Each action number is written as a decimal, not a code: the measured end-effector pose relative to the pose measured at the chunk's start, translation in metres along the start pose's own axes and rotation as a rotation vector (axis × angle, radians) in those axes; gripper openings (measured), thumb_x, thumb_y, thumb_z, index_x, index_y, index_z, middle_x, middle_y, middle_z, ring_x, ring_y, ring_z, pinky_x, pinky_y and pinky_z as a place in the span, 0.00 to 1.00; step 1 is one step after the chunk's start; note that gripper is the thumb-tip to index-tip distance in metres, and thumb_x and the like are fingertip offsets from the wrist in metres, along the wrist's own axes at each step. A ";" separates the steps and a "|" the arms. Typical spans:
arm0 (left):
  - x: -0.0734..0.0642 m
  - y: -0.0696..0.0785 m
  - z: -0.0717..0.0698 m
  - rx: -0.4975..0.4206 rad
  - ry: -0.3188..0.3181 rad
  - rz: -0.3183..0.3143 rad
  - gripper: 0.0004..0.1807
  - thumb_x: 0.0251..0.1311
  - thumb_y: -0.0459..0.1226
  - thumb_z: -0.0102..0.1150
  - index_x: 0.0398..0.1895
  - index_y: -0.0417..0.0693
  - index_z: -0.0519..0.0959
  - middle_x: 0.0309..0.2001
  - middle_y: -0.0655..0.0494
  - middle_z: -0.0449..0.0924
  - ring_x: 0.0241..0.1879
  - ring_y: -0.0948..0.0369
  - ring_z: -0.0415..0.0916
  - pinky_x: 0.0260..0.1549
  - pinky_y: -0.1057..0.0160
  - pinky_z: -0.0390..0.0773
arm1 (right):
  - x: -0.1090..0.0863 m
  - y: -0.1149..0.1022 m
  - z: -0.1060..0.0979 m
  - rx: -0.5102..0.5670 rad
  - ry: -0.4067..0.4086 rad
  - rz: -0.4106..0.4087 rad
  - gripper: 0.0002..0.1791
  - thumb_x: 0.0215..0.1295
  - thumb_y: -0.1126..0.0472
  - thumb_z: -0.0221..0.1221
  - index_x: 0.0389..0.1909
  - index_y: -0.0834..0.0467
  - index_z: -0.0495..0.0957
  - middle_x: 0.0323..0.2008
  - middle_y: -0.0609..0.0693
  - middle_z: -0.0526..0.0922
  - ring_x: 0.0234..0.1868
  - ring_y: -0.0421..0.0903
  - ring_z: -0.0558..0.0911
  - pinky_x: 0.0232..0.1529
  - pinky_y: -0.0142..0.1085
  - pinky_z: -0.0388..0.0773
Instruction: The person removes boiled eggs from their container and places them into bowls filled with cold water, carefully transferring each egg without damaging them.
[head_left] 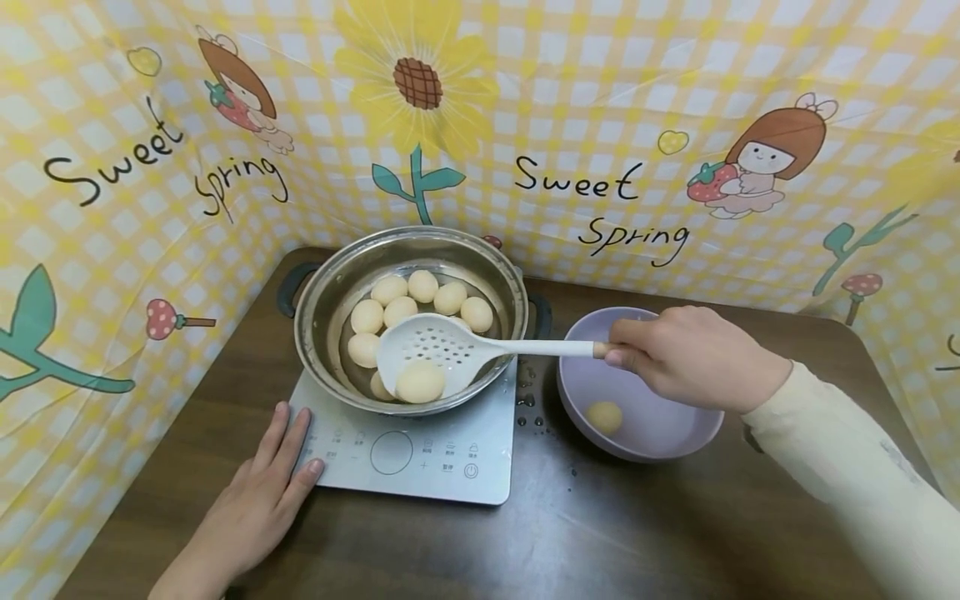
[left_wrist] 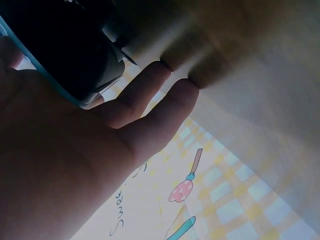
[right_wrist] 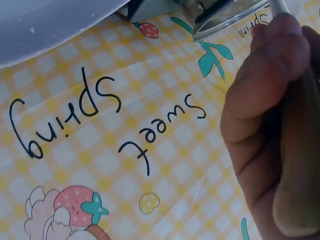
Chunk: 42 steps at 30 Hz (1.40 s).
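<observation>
My right hand (head_left: 693, 354) grips the wooden handle of a white slotted spoon (head_left: 540, 348). The spoon's perforated head is over the steel pot (head_left: 306, 333), with one pale egg (head_left: 420, 382) lying on it near the front rim. Several more pale eggs (head_left: 367, 317) sit inside the pot, some partly hidden under the spoon. My left hand (head_left: 255, 492) lies at the left edge of the white induction cooker (head_left: 480, 467), fingers extended. In the left wrist view, the fingers (left_wrist: 160, 117) reach out beside the cooker's dark underside (left_wrist: 65, 45).
A lilac bowl (head_left: 675, 425) right of the pot holds one egg (head_left: 604, 417). Water drops (head_left: 528, 400) dot the brown table (head_left: 600, 533) between bowl and cooker. Dark side handles (head_left: 294, 290) stick out from the pot. A yellow checked cloth (head_left: 480, 108) hangs behind the table.
</observation>
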<state>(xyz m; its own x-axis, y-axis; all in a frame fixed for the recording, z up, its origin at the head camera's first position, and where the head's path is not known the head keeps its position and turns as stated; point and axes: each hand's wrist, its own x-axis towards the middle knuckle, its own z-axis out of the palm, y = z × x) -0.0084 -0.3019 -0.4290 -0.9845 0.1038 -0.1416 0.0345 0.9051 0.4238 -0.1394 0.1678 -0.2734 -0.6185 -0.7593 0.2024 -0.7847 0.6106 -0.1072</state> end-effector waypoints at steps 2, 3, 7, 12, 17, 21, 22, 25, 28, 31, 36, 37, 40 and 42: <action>0.000 0.000 0.000 -0.001 -0.001 -0.001 0.39 0.80 0.54 0.37 0.83 0.49 0.37 0.80 0.41 0.27 0.63 0.21 0.55 0.49 0.21 0.61 | 0.003 0.000 0.000 0.038 -0.063 0.024 0.09 0.71 0.57 0.63 0.29 0.46 0.76 0.15 0.33 0.60 0.14 0.31 0.58 0.15 0.32 0.61; -0.001 0.000 0.001 -0.003 -0.001 -0.001 0.39 0.80 0.54 0.37 0.83 0.50 0.37 0.80 0.41 0.26 0.63 0.21 0.55 0.49 0.21 0.61 | 0.005 0.000 0.000 0.058 -0.094 0.039 0.09 0.71 0.57 0.62 0.29 0.46 0.76 0.15 0.33 0.60 0.14 0.31 0.59 0.16 0.32 0.61; -0.002 0.001 0.002 -0.006 -0.004 0.000 0.39 0.80 0.54 0.37 0.83 0.51 0.36 0.80 0.42 0.26 0.63 0.21 0.55 0.50 0.20 0.60 | 0.011 0.002 0.001 0.159 -0.188 0.080 0.10 0.73 0.57 0.61 0.29 0.46 0.77 0.15 0.34 0.62 0.14 0.30 0.60 0.17 0.31 0.63; -0.001 0.001 0.003 -0.003 -0.008 0.003 0.39 0.80 0.54 0.37 0.83 0.51 0.36 0.80 0.42 0.26 0.64 0.21 0.54 0.50 0.21 0.60 | 0.012 0.005 0.003 0.271 -0.262 0.136 0.11 0.75 0.56 0.58 0.29 0.46 0.78 0.16 0.35 0.64 0.15 0.32 0.63 0.18 0.32 0.64; -0.001 0.003 0.003 0.008 -0.006 0.004 0.39 0.80 0.54 0.37 0.83 0.51 0.36 0.81 0.42 0.26 0.63 0.21 0.55 0.49 0.20 0.61 | 0.011 0.007 0.003 0.378 -0.326 0.191 0.14 0.78 0.54 0.56 0.27 0.47 0.76 0.14 0.36 0.64 0.14 0.34 0.64 0.17 0.31 0.63; -0.001 0.003 0.002 0.010 -0.005 0.002 0.39 0.80 0.54 0.37 0.83 0.52 0.36 0.81 0.42 0.26 0.63 0.21 0.56 0.49 0.20 0.61 | 0.009 0.010 0.002 0.466 -0.374 0.240 0.15 0.79 0.53 0.54 0.28 0.48 0.76 0.13 0.38 0.67 0.13 0.36 0.66 0.16 0.32 0.63; -0.001 0.003 0.002 0.010 -0.005 0.001 0.39 0.80 0.54 0.37 0.83 0.52 0.36 0.81 0.42 0.26 0.63 0.21 0.56 0.49 0.20 0.61 | 0.009 0.010 0.002 0.482 -0.382 0.250 0.15 0.79 0.52 0.54 0.28 0.48 0.76 0.12 0.39 0.67 0.13 0.37 0.67 0.15 0.32 0.64; 0.000 0.004 0.002 0.011 -0.006 -0.001 0.39 0.80 0.55 0.37 0.83 0.52 0.36 0.81 0.43 0.26 0.63 0.21 0.56 0.49 0.21 0.61 | 0.007 0.012 0.002 0.500 -0.386 0.262 0.14 0.79 0.52 0.54 0.29 0.48 0.76 0.12 0.40 0.69 0.13 0.38 0.68 0.15 0.33 0.65; 0.000 0.004 0.002 0.011 -0.008 -0.002 0.39 0.80 0.55 0.37 0.83 0.52 0.36 0.81 0.43 0.26 0.63 0.22 0.56 0.50 0.21 0.61 | 0.005 0.014 0.002 0.524 -0.378 0.267 0.13 0.79 0.52 0.54 0.30 0.48 0.77 0.12 0.40 0.69 0.14 0.39 0.69 0.16 0.33 0.65; 0.000 0.004 0.002 0.008 -0.011 -0.003 0.39 0.80 0.55 0.37 0.83 0.52 0.37 0.81 0.43 0.26 0.63 0.21 0.56 0.50 0.21 0.60 | 0.001 0.017 0.002 0.559 -0.365 0.263 0.13 0.79 0.52 0.53 0.31 0.48 0.77 0.12 0.40 0.69 0.14 0.39 0.69 0.17 0.34 0.66; 0.000 0.004 0.001 0.002 -0.014 -0.003 0.39 0.80 0.55 0.37 0.83 0.51 0.36 0.81 0.43 0.26 0.63 0.21 0.55 0.49 0.20 0.60 | -0.008 0.021 -0.002 0.619 -0.337 0.261 0.13 0.79 0.54 0.53 0.30 0.47 0.76 0.13 0.41 0.69 0.15 0.40 0.69 0.17 0.33 0.66; 0.000 0.003 0.001 -0.001 -0.016 -0.004 0.39 0.80 0.55 0.37 0.83 0.51 0.36 0.81 0.43 0.25 0.63 0.21 0.55 0.49 0.20 0.60 | -0.010 0.022 -0.003 0.632 -0.331 0.265 0.13 0.79 0.54 0.53 0.31 0.47 0.76 0.13 0.41 0.69 0.15 0.40 0.69 0.16 0.33 0.65; 0.000 0.002 0.001 -0.009 -0.021 -0.007 0.39 0.80 0.55 0.37 0.83 0.51 0.36 0.80 0.43 0.24 0.64 0.21 0.53 0.50 0.20 0.59 | -0.016 0.023 -0.008 0.666 -0.311 0.278 0.12 0.79 0.56 0.53 0.31 0.48 0.76 0.13 0.41 0.66 0.14 0.40 0.66 0.14 0.33 0.63; 0.000 0.001 0.001 -0.016 -0.027 -0.013 0.40 0.80 0.55 0.36 0.83 0.51 0.35 0.80 0.44 0.23 0.65 0.21 0.51 0.52 0.20 0.58 | -0.020 0.024 -0.010 0.673 -0.289 0.276 0.12 0.79 0.57 0.53 0.31 0.47 0.76 0.13 0.40 0.64 0.13 0.39 0.65 0.13 0.33 0.62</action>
<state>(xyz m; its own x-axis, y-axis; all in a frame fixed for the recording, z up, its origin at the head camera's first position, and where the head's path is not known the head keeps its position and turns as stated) -0.0086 -0.3002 -0.4290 -0.9798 0.1037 -0.1708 0.0193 0.8999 0.4357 -0.1450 0.2000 -0.2703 -0.7090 -0.6847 -0.1689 -0.4004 0.5880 -0.7028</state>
